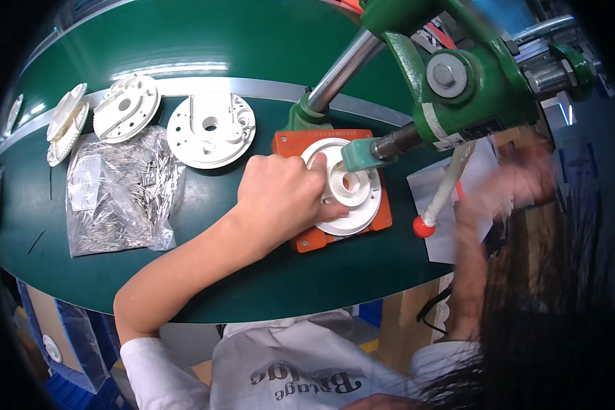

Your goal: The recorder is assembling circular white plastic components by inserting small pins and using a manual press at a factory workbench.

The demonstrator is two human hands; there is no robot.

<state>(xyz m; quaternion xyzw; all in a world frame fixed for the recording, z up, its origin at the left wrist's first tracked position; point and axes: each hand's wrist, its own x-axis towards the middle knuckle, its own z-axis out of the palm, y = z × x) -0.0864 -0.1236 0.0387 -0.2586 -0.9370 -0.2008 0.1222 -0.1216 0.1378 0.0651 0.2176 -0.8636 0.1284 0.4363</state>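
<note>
My left hand (283, 195) reaches across to a white round plastic part (365, 213) with a raised hub. Its thumb and fingers hold the part by its near-left side, flat on the orange base (384, 210) of a hand press. Just above the hub is the green block (361, 156) at the end of the press ram; whether they touch I cannot tell. Over to the right, my right hand (516, 183) is smeared by motion, its fingers unreadable. Nearest to it is the press's pale lever (451, 181) with a red ball end.
The green press head (482, 92) overhangs the right side. On the green table lie a clear bag of thin metal pins (126, 205) and several white round parts, one of them a flat disc (191, 147). White paper (441, 246) lies under the lever. A blue crate (82, 342) stands below the table.
</note>
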